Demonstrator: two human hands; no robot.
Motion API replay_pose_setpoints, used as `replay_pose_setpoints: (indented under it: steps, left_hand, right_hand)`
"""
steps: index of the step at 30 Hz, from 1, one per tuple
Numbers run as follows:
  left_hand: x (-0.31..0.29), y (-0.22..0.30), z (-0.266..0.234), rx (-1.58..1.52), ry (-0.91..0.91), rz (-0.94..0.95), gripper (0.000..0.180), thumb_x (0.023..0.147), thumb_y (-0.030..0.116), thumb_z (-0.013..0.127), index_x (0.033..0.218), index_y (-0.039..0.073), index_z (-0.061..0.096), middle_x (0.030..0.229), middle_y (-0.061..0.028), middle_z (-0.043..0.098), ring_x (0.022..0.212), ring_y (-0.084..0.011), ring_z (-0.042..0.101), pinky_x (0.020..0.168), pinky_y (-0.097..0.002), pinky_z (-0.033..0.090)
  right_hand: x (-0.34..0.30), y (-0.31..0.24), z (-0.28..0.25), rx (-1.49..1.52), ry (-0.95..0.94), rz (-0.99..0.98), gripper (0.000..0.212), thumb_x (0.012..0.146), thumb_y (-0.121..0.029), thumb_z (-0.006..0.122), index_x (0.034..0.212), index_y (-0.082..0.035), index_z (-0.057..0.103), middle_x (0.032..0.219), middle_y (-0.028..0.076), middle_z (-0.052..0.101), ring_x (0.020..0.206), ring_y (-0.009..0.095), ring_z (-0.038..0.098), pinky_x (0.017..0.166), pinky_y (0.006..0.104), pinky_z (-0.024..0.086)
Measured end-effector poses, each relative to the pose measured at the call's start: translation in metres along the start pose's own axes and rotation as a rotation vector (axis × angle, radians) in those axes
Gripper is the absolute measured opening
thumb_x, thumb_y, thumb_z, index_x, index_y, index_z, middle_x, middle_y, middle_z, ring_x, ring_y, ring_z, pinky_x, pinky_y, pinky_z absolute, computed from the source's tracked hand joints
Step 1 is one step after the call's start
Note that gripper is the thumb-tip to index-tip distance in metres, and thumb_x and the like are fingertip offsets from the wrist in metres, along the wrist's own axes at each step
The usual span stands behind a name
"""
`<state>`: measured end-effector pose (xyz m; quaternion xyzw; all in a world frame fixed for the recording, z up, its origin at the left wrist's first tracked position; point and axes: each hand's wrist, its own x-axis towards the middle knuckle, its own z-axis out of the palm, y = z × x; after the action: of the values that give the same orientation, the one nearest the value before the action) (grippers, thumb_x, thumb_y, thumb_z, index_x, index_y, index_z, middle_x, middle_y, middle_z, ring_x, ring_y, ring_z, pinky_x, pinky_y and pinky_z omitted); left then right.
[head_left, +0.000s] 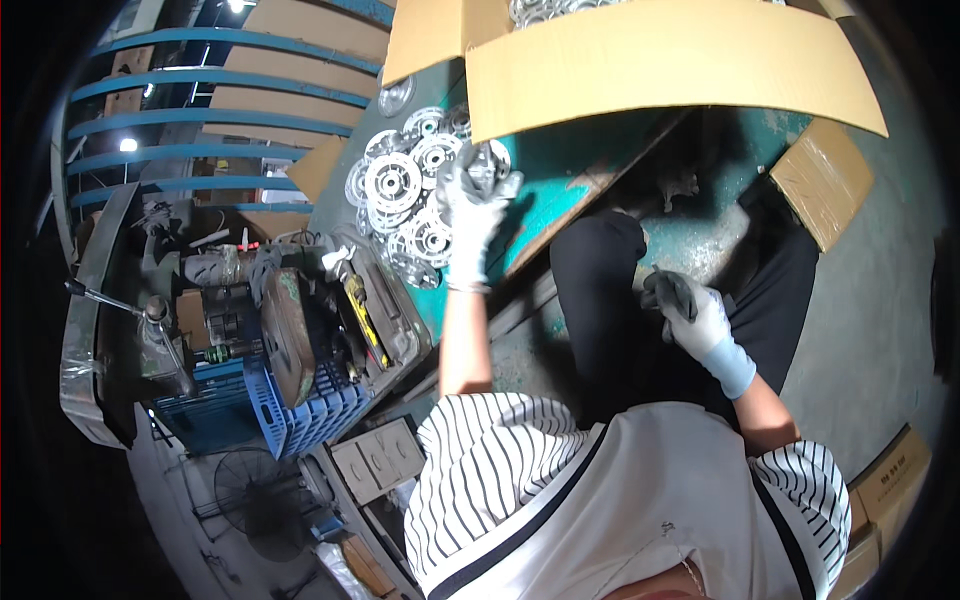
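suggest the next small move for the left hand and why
Perhaps secure one round metal part with the left hand, since that hand is at the right side of the pile; whether it holds one is unclear. The right hand is well apart from the pile.

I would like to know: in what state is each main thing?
Round silver metal parts: heaped on green painted table
Left hand in white-and-grey glove: over these parts, grip unclear
Right hand in white-and-grey glove: fingers bent, grip unclear
Large brown cardboard box: open, flap folded outward
Small grey rectangular drawers: look shut
Black round fan: spinning or still, unclear
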<state>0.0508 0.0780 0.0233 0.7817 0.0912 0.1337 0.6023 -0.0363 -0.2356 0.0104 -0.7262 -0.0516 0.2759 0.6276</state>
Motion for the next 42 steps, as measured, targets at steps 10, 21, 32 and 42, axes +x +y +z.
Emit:
replay_pose_setpoints:
  steps: [10,21,32,42]
  left_hand:
    - [0.125,0.055,-0.070,1.534,0.140,0.060,0.104,0.059,0.041,0.079,0.146,0.016,0.029,0.149,-0.0277,0.020,0.140,-0.0439,0.011,0.112,-0.0569,0.004]
    - [0.185,0.141,0.088,1.224,-0.032,0.571,0.082,0.070,0.040,0.074,0.140,0.014,0.041,0.140,-0.0195,0.043,0.134,-0.0354,0.035,0.109,-0.0440,0.029]
    - [0.256,0.104,0.130,1.523,-0.650,-0.029,0.088,0.063,0.040,0.080,0.133,0.002,0.043,0.123,-0.0242,0.057,0.115,-0.0379,0.054,0.094,-0.0401,0.045]
    - [0.266,0.087,0.097,1.269,-0.539,0.093,0.070,0.060,0.038,0.080,0.119,0.005,0.058,0.118,-0.0196,0.061,0.110,-0.0336,0.058,0.094,-0.0398,0.047]
  right_hand:
    - [0.010,0.019,0.003,-0.056,0.040,-0.252,0.018,0.093,-0.016,0.054,0.105,-0.003,0.060,0.082,0.008,0.067,0.055,0.015,0.062,0.051,0.0296,0.049]
    - [0.035,0.057,-0.009,0.034,0.068,-0.328,0.028,0.087,-0.012,0.059,0.113,-0.002,0.056,0.088,0.009,0.069,0.070,0.019,0.068,0.064,0.0311,0.054]
    - [0.031,0.046,-0.034,0.257,0.087,-0.133,0.015,0.091,-0.012,0.058,0.103,-0.003,0.061,0.083,0.008,0.069,0.077,0.014,0.068,0.069,0.0281,0.053]
    - [0.013,0.017,-0.045,-0.023,0.170,-0.310,0.016,0.088,-0.011,0.058,0.102,-0.004,0.061,0.084,0.008,0.069,0.077,0.018,0.069,0.072,0.0303,0.053]
